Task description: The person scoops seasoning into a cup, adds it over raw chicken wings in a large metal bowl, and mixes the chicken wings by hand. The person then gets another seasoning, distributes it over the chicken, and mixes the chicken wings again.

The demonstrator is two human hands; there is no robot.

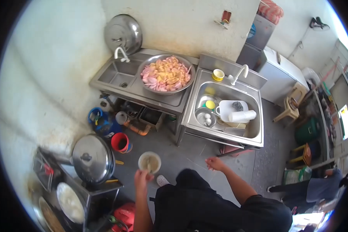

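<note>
My left hand [142, 176] is low in front of me, its fingers closed at the near rim of a round white tub [157, 165]. Inside the tub is something pale, with a narrow shape across it that I cannot name. Away to the right, my right hand [215, 163] is in the air below the front of the right sink, fingers loosely curled and slightly apart, with nothing visible in them. On the left sink's drainboard stands a wide metal basin [164, 92] heaped with raw, pinkish-yellow chicken pieces [166, 73].
The right sink [255, 127] holds a white container [228, 108], a metal bowl [205, 116] and other dishes. Left on the floor are a red bucket [121, 142] and a blue gas cylinder [106, 121]. A large lidded pot [91, 157] stands nearby. Another person [317, 189] is at far right.
</note>
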